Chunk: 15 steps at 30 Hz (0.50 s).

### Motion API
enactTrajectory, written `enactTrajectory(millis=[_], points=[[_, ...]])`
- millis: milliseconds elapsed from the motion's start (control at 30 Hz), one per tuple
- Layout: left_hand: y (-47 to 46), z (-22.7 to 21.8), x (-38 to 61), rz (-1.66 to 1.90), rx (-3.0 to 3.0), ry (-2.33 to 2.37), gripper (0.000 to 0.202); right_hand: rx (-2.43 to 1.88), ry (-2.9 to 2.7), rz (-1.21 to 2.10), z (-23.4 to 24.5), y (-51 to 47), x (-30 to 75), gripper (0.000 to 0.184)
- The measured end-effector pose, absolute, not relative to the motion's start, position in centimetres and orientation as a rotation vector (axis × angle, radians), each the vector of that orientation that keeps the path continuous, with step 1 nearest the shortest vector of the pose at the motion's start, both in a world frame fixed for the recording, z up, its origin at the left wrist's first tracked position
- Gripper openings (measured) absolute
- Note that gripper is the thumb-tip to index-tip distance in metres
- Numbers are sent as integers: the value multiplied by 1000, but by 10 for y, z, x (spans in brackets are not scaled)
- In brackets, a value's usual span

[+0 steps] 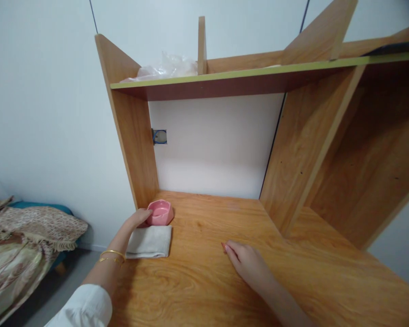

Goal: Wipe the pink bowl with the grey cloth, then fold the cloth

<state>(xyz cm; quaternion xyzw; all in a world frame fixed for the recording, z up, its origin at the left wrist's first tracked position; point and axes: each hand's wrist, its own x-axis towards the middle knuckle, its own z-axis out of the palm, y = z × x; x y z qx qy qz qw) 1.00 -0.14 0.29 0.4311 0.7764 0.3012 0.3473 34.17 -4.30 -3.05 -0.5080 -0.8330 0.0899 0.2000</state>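
Note:
A pink bowl (162, 213) with an angular rim sits at the back left of the wooden desk, close to the side panel. My left hand (142, 217) grips its left edge, fingers partly hidden against the bowl. Just in front of the bowl lies a folded light grey cloth (150, 242), beneath my left wrist. Over the middle of the desk, my right hand (242, 260) is closed in a pinch. A tiny reddish tip shows at its fingertips; whether it is a small object or a nail I cannot make out.
The wooden desk (197, 277) has an upright side panel (132, 141) on the left and a divider (306, 154) on the right. Overhead runs a shelf (225, 79) with a clear plastic bag (170, 67). A wall socket box (160, 136) and a bed with a patterned cover (27, 236) are also visible.

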Motion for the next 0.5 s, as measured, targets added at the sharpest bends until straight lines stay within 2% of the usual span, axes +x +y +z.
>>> enactTrajectory(millis=[200,333,500], points=[[4,19,35,917,1063,1800,28,-1431,-2351,250,-28,-43,342,37],[7,30,60,974,1069,1577,33,-1430,-2346,256,-31,-42,342,37],[-1,12,103,901,980,1303,27,-1405,-2298,245,-34,-42,342,32]])
